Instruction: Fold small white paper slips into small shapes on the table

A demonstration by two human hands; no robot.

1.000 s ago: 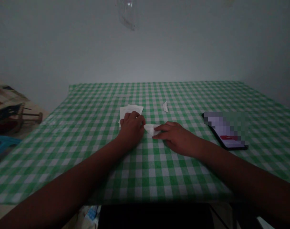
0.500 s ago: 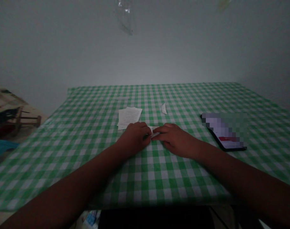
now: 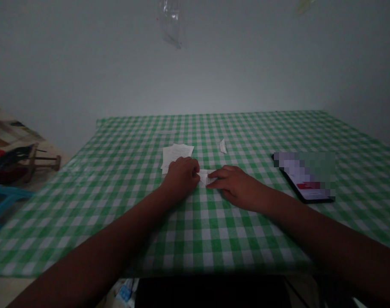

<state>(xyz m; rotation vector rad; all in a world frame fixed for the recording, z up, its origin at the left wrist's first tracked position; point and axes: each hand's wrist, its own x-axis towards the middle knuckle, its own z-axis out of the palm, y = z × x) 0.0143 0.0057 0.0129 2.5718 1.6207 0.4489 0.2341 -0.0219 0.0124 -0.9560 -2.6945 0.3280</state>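
Observation:
A small folded white paper (image 3: 205,176) lies on the green-and-white checked tablecloth (image 3: 198,239) between my two hands. My left hand (image 3: 181,176) is curled, its fingertips pinching the paper's left edge. My right hand (image 3: 231,184) presses on the paper's right edge with fingers close together. Most of the paper is hidden by the fingers. Just beyond my left hand lies a stack of white sheets (image 3: 175,153).
A small white paper scrap (image 3: 223,146) lies farther back on the cloth. A phone (image 3: 305,176) with a lit screen rests at the right. A pale wall stands behind the table. Left of the table are a wooden piece (image 3: 42,160) and a blue object (image 3: 4,199).
The two hands came together over the small paper; it showed as a wider triangular shape between them and now is narrower and mostly covered. The view shifted slightly.

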